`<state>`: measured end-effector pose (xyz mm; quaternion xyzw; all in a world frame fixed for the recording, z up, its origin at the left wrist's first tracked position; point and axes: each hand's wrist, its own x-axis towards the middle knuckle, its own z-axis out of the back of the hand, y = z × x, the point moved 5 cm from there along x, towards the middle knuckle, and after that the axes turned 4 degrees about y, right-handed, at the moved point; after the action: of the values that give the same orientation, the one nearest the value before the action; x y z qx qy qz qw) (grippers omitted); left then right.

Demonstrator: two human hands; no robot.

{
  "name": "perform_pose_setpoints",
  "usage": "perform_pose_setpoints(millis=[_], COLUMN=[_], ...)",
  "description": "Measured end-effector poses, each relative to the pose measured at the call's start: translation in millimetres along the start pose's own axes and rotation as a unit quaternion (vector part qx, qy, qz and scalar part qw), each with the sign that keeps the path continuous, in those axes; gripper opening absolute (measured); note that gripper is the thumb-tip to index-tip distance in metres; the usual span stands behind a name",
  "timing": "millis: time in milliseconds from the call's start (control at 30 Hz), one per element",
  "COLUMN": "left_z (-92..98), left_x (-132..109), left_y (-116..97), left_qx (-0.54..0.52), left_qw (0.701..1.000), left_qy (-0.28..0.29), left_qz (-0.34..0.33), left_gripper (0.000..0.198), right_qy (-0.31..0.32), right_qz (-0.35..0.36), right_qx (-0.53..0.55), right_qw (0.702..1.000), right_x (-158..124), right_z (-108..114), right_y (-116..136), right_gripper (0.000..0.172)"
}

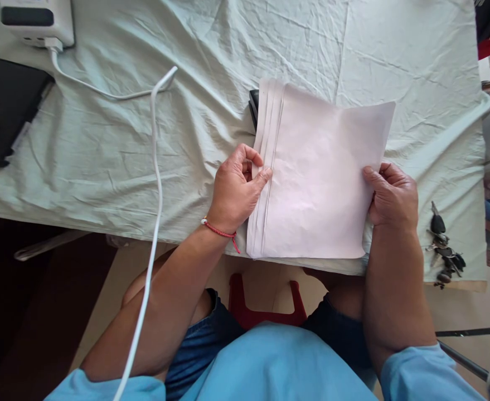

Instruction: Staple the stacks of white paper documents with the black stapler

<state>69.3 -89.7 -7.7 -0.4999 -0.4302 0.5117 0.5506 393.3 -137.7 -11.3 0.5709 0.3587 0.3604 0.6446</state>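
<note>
Several white paper sheets [320, 178] are held together at the table's near edge, their left edges fanned out in narrow strips. My left hand [240, 184] pinches those left edges between thumb and fingers. On the opposite side, my right hand [391, 192] grips the right edge, thumb on top and fingers behind. The top sheet bends slightly along its upper edge. A black object [253, 106] pokes out from behind the upper left corner; most of it is hidden by the paper.
A pale green cloth [203, 50] covers the table. At the upper left are a white charger block [39, 22] and a black phone-like slab [10, 108]. A white cable [158, 167] crosses left of my arm. Keys [443, 245] lie at the right; a red stool [265, 317] shows below.
</note>
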Motion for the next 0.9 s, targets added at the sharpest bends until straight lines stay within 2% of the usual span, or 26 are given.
perform_pose_setpoints(millis=[133,500,767,900], left_z=[-1.2,-0.6,0.6,-0.3], left_x=[0.7,2.0,0.6,1.3], left_y=[4.9,1.1,3.6,9.0], left_qx=[-0.012,0.061,0.086,0.054], left_qw=[1.000,0.997,0.996,0.998], left_qy=[0.004,-0.026,-0.006,0.001], left_qz=[0.022,-0.026,0.002,0.020], left_gripper=[0.031,0.031,0.018,0.012], right_qy=[0.002,0.012,0.010,0.006], right_qz=[-0.004,-0.003,-0.009,-0.008], right_qx=[0.007,0.019,0.040,0.047], right_qw=[1.000,1.000,0.999,0.999], right_x=[-0.3,1.1,0.3,-0.6], right_z=[-0.9,0.0,-1.5,-2.1], right_y=[0.1,-2.0,-1.7,-0.4], right_gripper=[0.027,0.031,0.030,0.031])
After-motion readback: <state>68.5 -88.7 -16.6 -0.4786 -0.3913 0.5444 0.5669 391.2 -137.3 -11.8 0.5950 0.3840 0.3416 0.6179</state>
